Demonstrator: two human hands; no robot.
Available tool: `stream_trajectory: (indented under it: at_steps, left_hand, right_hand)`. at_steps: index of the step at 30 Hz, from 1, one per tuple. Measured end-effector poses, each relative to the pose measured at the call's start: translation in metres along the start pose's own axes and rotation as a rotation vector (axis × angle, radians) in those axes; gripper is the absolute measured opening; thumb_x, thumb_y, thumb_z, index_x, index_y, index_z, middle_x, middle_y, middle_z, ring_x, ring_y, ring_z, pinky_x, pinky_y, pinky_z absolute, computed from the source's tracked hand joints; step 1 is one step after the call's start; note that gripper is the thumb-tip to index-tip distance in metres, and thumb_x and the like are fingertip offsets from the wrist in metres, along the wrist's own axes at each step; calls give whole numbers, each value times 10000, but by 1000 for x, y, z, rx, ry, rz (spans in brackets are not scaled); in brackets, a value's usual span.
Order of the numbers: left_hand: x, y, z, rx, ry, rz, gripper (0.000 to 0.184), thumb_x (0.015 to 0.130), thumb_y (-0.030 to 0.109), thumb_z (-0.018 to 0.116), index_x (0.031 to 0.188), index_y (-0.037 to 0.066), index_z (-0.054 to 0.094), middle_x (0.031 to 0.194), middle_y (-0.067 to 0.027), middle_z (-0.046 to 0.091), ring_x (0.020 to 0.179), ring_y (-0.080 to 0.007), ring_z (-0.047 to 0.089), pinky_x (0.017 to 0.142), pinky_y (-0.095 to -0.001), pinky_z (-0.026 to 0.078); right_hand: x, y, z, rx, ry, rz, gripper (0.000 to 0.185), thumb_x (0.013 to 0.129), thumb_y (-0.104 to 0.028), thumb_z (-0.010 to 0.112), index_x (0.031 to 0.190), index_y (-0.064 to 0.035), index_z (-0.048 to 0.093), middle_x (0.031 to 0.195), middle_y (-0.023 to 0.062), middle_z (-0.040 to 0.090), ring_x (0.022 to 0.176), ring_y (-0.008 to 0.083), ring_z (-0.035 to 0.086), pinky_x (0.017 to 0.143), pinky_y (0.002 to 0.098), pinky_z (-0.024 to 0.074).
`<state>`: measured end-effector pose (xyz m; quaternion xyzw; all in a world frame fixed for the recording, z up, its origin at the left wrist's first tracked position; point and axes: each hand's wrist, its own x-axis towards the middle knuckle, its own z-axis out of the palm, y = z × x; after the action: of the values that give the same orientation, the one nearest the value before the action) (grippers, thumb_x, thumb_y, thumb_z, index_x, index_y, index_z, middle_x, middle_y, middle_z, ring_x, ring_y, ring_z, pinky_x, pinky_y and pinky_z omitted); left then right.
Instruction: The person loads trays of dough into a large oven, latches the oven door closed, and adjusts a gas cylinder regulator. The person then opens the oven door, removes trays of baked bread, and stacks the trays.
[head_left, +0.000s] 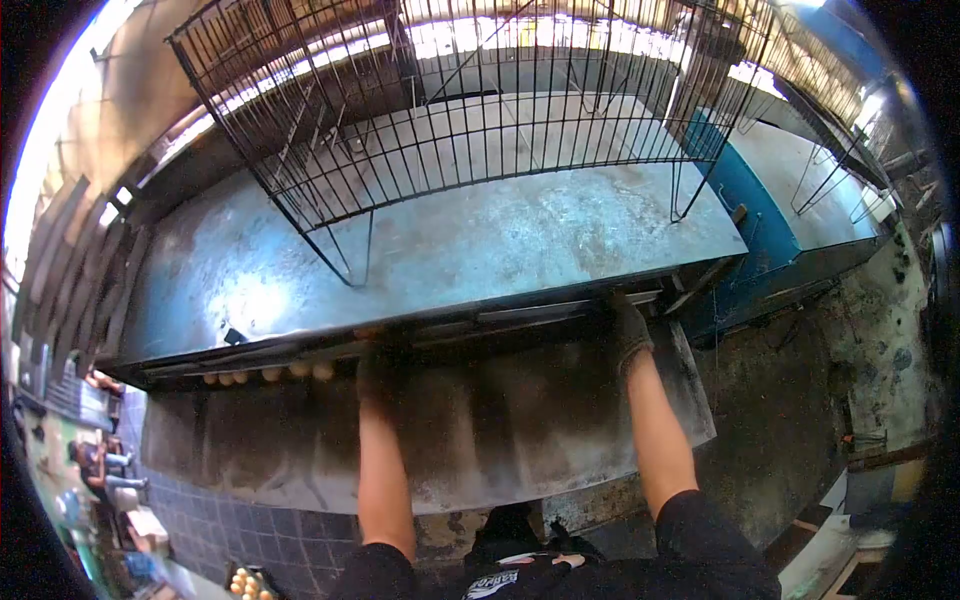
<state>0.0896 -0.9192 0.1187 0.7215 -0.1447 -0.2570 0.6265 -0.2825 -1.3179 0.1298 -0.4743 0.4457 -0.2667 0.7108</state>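
Note:
Both my arms reach forward into a dark opening below a worn metal tabletop [420, 245]. My left hand [376, 365], in what looks like a dark glove, is blurred and in deep shadow at the opening; its fingers do not show. My right hand [630, 335] wears a greyish glove and reaches under the right part of the edge, its fingers hidden. Beside it, a pale flat metal edge [570, 306] shows inside the opening. Several round, pale bun-like pieces [270, 374] sit in a row left of my left hand. Below my forearms slopes a broad, stained metal panel [490, 430].
A black wire rack [490, 140] stands on the tabletop. To the right is a blue metal cabinet [760, 215]. A seated person [100, 465] is at the far left. A dark tray of round pale pieces [248, 583] lies low at the left, near the tiled floor [240, 535].

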Motion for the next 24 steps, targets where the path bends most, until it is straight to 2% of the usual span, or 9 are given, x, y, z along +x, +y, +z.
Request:
stream_trajectory:
  at_steps: [2,7,9,13,14,17,19,21,24]
  left_hand:
    - [-10,12,1,125,63,136,555,1163,401,601,1621,91,648,1669,-150,647,1547,-366,571,1323,-510,422]
    - [24,58,8,1232,179,600,562,1153,403,590,1621,97,647,1682,-169,641,1567,-383,564,1338,-514,416]
    - [33,91,20,1433,194,590,564,1149,404,586,1620,99,647,1687,-177,638,1575,-390,561,1344,-516,413]
    - [-15,154,43,1398,62,250,581,1143,323,597,1678,100,567,1742,-161,567,1609,-394,497,1357,-521,381]
    - [-23,129,33,1575,119,455,585,1143,308,597,1687,95,555,1759,-130,562,1634,-373,480,1375,-490,358]
    - [-72,69,-4,1463,208,287,597,1062,259,696,1625,87,593,1692,-108,627,1569,-326,560,1310,-436,449]
    - [-144,71,-4,858,216,31,601,975,264,802,1536,89,670,1592,-139,700,1475,-309,646,1231,-414,549]
    - [-197,36,-13,-921,343,-194,448,936,176,795,1368,73,735,1449,-103,751,1375,-263,703,1179,-366,575]
    - [-334,11,-14,-709,315,-91,342,966,167,725,1283,41,756,1297,-90,784,1252,-268,752,1137,-440,613]
  right_hand:
    - [-20,-22,21,729,-167,54,484,1175,-400,661,1532,-84,746,1533,121,748,1346,277,680,1128,445,555]
    - [44,-46,38,490,-120,80,465,1174,-407,619,1493,-100,765,1508,118,765,1347,320,689,1166,480,535]
    - [53,-61,45,438,-130,89,460,1174,-410,599,1473,-108,774,1495,116,773,1348,341,694,1184,497,524]
    - [52,-58,35,446,-183,71,458,1173,-418,557,1434,-125,794,1469,113,789,1349,383,702,1222,531,504]
    - [50,-47,27,471,-212,60,459,1173,-419,547,1424,-129,798,1462,112,793,1349,394,705,1232,540,499]
    - [-41,-37,9,527,-186,56,409,1142,-374,573,1372,-120,797,1400,105,790,1300,374,706,1186,531,516]
    - [-117,-21,-10,569,-145,56,359,1112,-327,610,1331,-108,790,1345,99,783,1250,343,706,1132,514,539]
    - [-189,5,-38,594,-95,49,310,1081,-280,647,1290,-96,783,1289,92,776,1200,312,706,1077,497,561]
    - [-296,51,-86,625,-18,38,244,1035,-210,702,1228,-77,773,1206,83,765,1125,266,705,995,471,595]
